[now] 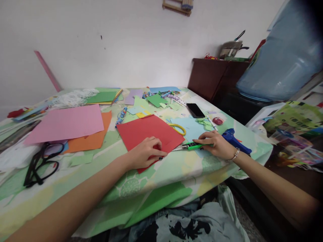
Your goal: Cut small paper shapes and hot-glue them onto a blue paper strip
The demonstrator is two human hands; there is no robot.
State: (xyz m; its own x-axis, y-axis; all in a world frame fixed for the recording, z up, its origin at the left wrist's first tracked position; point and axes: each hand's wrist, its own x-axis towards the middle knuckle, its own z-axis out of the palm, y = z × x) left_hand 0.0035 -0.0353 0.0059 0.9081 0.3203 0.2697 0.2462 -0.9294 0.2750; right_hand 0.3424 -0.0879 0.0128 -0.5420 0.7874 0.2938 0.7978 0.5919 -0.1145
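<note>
A sheet of red paper [146, 132] lies at the table's front edge. My left hand [146, 153] rests on its near part, fingers bent and apart, with the thumb by the near edge. In my right hand [214, 144] is a green and black utility knife [193, 146], its tip pointing left toward the sheet's right corner. Whether the blade touches the paper I cannot tell. Just behind that corner shows a yellow loop handle [180, 127], partly covered by the red sheet. Light blue paper [188, 126] lies beyond the knife.
Pink paper [68, 124], orange paper [91, 137] and black glasses [42, 164] lie left. Farther back are green paper [102, 97], white strings [73, 97] and a phone [195, 110]. A blue glue gun [236, 141] is beside my right wrist; a water bottle [280, 57] stands right.
</note>
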